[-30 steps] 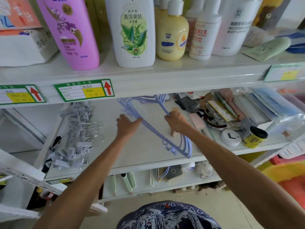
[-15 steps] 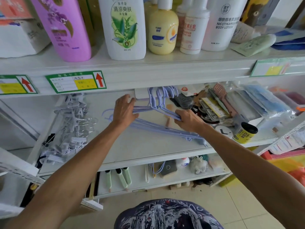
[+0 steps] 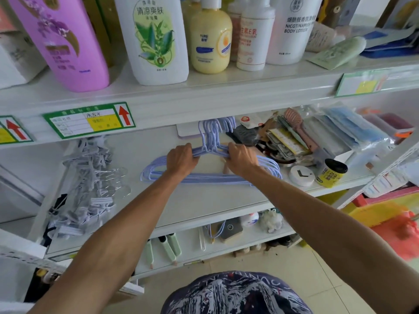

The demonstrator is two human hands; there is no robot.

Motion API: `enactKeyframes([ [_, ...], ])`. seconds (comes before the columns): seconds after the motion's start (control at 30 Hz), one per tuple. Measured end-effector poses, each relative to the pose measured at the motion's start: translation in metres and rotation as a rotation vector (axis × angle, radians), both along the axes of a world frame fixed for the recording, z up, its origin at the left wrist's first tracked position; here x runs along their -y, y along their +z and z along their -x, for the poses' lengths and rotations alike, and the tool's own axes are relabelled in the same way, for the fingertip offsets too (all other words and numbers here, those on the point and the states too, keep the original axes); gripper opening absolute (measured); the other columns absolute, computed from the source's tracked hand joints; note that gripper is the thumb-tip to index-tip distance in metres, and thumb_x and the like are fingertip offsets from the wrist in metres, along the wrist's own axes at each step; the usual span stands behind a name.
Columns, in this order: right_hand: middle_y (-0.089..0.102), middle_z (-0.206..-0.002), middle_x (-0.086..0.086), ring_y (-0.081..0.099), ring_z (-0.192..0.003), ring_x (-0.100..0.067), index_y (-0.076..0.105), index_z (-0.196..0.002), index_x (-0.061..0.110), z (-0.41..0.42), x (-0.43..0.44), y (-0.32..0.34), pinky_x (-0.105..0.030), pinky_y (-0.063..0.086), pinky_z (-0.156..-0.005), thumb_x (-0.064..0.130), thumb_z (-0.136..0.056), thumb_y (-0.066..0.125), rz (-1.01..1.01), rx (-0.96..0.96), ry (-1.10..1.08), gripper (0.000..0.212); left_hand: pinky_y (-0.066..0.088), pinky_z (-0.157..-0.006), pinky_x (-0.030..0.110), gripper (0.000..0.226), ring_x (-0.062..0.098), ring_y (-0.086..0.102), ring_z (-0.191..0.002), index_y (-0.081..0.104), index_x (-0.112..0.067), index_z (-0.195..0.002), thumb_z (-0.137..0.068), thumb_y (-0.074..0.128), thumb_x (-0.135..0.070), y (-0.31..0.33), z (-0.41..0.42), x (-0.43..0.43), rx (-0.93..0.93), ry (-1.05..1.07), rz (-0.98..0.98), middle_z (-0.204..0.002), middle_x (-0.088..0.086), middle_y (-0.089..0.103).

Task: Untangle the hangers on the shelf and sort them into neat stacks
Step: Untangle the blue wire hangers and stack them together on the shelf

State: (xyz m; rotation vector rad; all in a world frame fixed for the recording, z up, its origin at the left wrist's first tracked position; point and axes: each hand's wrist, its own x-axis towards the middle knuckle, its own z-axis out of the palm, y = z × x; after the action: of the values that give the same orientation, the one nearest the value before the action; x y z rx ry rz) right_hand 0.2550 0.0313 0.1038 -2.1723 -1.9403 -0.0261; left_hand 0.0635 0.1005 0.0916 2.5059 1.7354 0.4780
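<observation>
A bundle of lilac hangers (image 3: 210, 177) lies flat on the middle white shelf (image 3: 192, 205), hooks pointing to the back. My left hand (image 3: 181, 158) grips the bundle's left shoulder near the hooks. My right hand (image 3: 241, 158) grips the right shoulder, close beside the left. A tangled heap of grey-white clip hangers (image 3: 90, 182) with wire hooks lies at the shelf's left end, apart from both hands.
Combs, brushes and packets (image 3: 288, 137) crowd the shelf's right side, with a white round item (image 3: 301, 175) and a yellow jar (image 3: 331, 173) near the front. Bottles (image 3: 158, 39) stand on the shelf above. A lower shelf holds small items.
The lilac hangers have turned from a slant to lie square with hooks at the back. Both hands have closed in together near the hooks.
</observation>
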Motion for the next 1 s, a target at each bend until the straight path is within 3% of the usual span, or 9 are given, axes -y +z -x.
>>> enactKeyframes([
  [0.27,0.067,-0.091,-0.016,0.064,-0.080,-0.040,0.048,-0.087,0.013,0.036,-0.014,0.009,-0.035,0.038,-0.058,0.025,-0.088,0.055,-0.019,-0.053,0.035,0.014,0.048,-0.072,0.039,0.027,0.040,0.065,-0.090,0.063,-0.009,-0.108,-0.090,0.055,-0.027,0.008,-0.022,0.010,-0.007,-0.068,-0.028,-0.101,0.016,0.070],
  [0.43,0.067,-0.097,-0.017,0.064,-0.087,-0.040,0.059,-0.099,0.011,0.029,-0.007,0.010,-0.037,0.040,-0.065,0.035,-0.098,0.049,-0.034,0.033,0.034,0.026,0.047,-0.073,0.041,0.023,0.043,0.065,-0.091,0.063,-0.009,-0.103,-0.090,0.053,-0.025,0.006,0.010,0.006,-0.095,-0.092,-0.028,-0.100,0.020,0.068],
  [0.6,0.067,-0.092,-0.013,0.064,-0.081,-0.040,0.055,-0.096,0.012,0.010,0.004,0.001,-0.037,0.042,-0.062,0.014,-0.084,0.054,-0.075,0.031,0.032,0.012,0.046,-0.077,0.041,0.021,0.037,0.064,-0.096,0.060,-0.010,-0.104,-0.087,0.048,-0.011,-0.024,0.067,0.001,-0.124,0.001,-0.007,-0.105,0.014,0.068],
  [0.77,0.067,-0.090,-0.016,0.063,-0.078,-0.039,0.054,-0.096,0.007,-0.032,0.018,-0.027,-0.039,0.043,-0.061,0.012,-0.082,0.055,-0.104,0.030,-0.078,0.015,0.046,-0.078,0.042,0.021,0.040,0.064,-0.095,0.060,-0.007,-0.108,-0.094,0.046,-0.015,-0.028,0.076,0.002,-0.062,0.028,-0.010,-0.104,0.020,0.069],
  [1.0,0.065,-0.087,-0.019,0.061,-0.077,-0.039,0.055,-0.093,0.002,-0.037,0.023,-0.033,-0.036,0.037,-0.059,0.010,-0.085,0.055,-0.132,0.044,-0.020,0.011,0.046,-0.073,0.041,0.018,0.040,0.066,-0.089,0.061,-0.007,-0.103,-0.090,0.050,-0.013,-0.028,0.079,0.013,-0.049,0.018,-0.044,-0.098,0.018,0.071],
])
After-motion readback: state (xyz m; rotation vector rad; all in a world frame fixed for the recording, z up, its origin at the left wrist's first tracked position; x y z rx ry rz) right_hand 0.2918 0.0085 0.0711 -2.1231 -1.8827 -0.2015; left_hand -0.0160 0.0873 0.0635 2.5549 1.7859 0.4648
